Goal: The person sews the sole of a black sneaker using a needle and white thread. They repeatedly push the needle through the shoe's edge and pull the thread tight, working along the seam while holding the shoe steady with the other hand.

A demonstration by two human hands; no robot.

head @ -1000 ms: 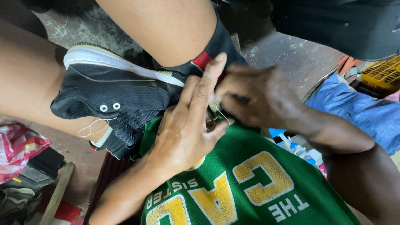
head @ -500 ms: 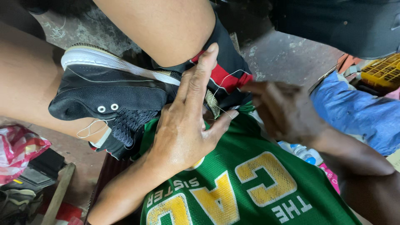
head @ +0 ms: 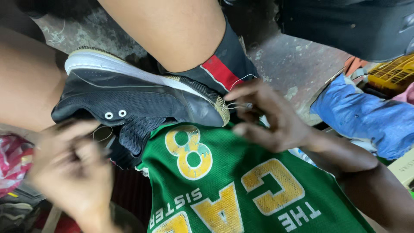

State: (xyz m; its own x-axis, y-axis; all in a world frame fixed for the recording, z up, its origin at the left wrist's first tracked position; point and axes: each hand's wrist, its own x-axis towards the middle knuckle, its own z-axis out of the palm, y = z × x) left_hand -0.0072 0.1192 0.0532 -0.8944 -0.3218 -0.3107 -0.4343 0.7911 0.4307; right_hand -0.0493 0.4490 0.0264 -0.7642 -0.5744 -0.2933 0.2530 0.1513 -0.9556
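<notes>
A black sneaker (head: 129, 101) with a white sole lies on its side, wedged under a bare thigh (head: 168, 30) and above my green jersey (head: 224, 190). My right hand (head: 276, 118) is at the shoe's toe, its fingertips pinching a thin pale thread (head: 236, 105) that comes out of the sole's edge. My left hand (head: 71, 172) is at the lower left, away from the shoe and blurred, with its fingers curled. A loose loop of thread (head: 101, 131) hangs by the shoe's eyelets near it. Whether the left hand holds anything is not clear.
Black shorts with a red stripe (head: 222, 69) cover the thigh's end. A blue cloth bundle (head: 366, 116) and a yellow crate (head: 392, 73) lie at the right on the concrete floor (head: 297, 64). A pink bag (head: 13, 164) is at the left edge.
My left hand has left the shoe's toe and swung down to the lower left. My right hand has moved in to the toe and now pinches the thread there.
</notes>
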